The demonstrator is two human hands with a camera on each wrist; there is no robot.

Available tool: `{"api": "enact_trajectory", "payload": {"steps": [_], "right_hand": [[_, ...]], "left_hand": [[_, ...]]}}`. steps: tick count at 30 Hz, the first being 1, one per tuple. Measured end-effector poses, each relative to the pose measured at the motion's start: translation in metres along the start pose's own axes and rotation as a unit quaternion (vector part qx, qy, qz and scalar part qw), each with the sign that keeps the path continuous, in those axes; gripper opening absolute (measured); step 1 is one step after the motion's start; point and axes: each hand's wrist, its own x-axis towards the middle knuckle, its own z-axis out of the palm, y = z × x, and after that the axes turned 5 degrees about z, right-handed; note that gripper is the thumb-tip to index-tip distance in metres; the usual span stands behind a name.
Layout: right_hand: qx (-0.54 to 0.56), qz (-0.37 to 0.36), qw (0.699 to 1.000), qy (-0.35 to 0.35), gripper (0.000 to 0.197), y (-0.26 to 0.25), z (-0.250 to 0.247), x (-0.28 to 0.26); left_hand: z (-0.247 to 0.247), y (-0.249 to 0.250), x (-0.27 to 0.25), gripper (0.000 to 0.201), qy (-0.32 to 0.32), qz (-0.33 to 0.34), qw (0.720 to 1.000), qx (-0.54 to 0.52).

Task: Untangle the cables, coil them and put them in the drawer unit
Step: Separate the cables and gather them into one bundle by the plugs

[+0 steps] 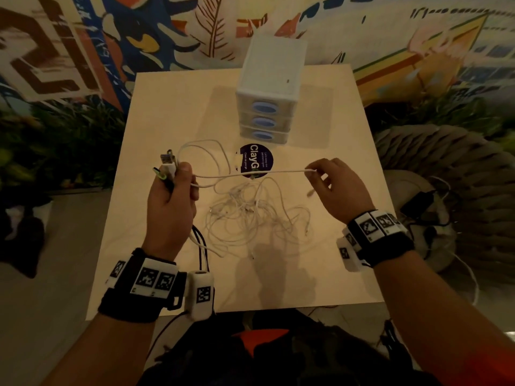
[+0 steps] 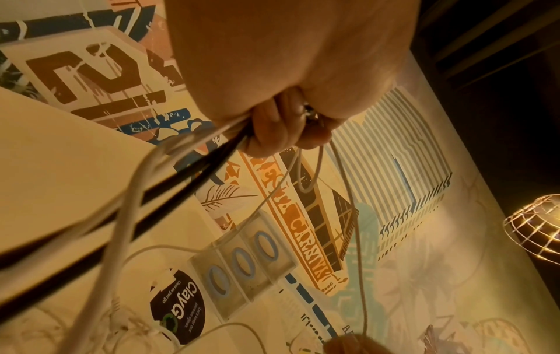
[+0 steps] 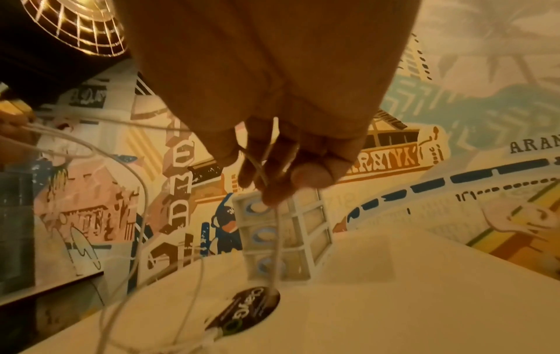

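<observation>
- Fingers (image 1: pixel 192 188) of the left hand (image 1: pixel 171 207) are clenching plug ends and cable runs.
- White cable (image 1: pixel 250 174) is stretching sideways, left to right, above the tangle (image 1: pixel 250 215) lying on the tabletop (image 1: pixel 167 107).
- Right hand (image 1: pixel 334 188) is pinching its far end.

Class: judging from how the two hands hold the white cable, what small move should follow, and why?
Probably draw the right hand further along the white cable, working it out of the tangle. The left hand already grips the plug ends, and all three drawers are shut.
</observation>
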Motion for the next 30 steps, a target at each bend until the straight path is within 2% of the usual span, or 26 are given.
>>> {"api": "enact_trajectory", "payload": {"steps": [2,4,11,13,15,17,21,23,27,30], "right_hand": [[-0.022,0.044,0.998,-0.044,0.038,0.013,0.005,-0.003],[-0.026,0.054,0.995,-0.079,0.041,0.023,0.009,-0.008],[0.027,-0.023,0.995,-0.093,0.029,0.016,-0.003,-0.048],[0.012,-0.046,0.989,-0.143,0.023,0.013,-0.002,-0.07],[-0.006,-0.044,0.974,-0.222,0.028,0.014,0.005,-0.095],[-0.022,-0.03,0.96,-0.278,0.034,0.016,0.019,-0.119],[-0.018,-0.005,0.945,-0.327,0.021,0.016,0.054,-0.162],[-0.042,0.016,0.938,-0.345,0.024,0.016,0.07,-0.174],[-0.096,0.089,0.913,-0.385,0.029,0.022,0.093,-0.194],[-0.136,0.116,0.895,-0.41,0.036,0.021,0.106,-0.211]], "left_hand": [[0.002,0.001,-0.004,0.029,0.006,0.004,1.0,-0.004],[0.002,0.002,-0.008,0.029,0.006,0.008,1.0,-0.004],[-0.006,0.005,-0.015,0.03,-0.042,0.021,0.999,0.007],[-0.009,0.007,-0.016,0.032,-0.074,0.043,0.996,0.012],[-0.012,0.007,-0.016,0.03,-0.098,0.072,0.992,0.02],[-0.016,0.009,-0.018,0.027,-0.114,0.091,0.989,0.022],[-0.024,0.011,-0.025,0.032,-0.159,0.112,0.981,0.023],[-0.026,0.012,-0.025,0.035,-0.157,0.11,0.981,0.012],[-0.036,0.013,-0.018,0.029,-0.134,0.097,0.986,-0.023],[-0.044,0.017,-0.014,0.031,-0.142,0.116,0.983,-0.009]]}}
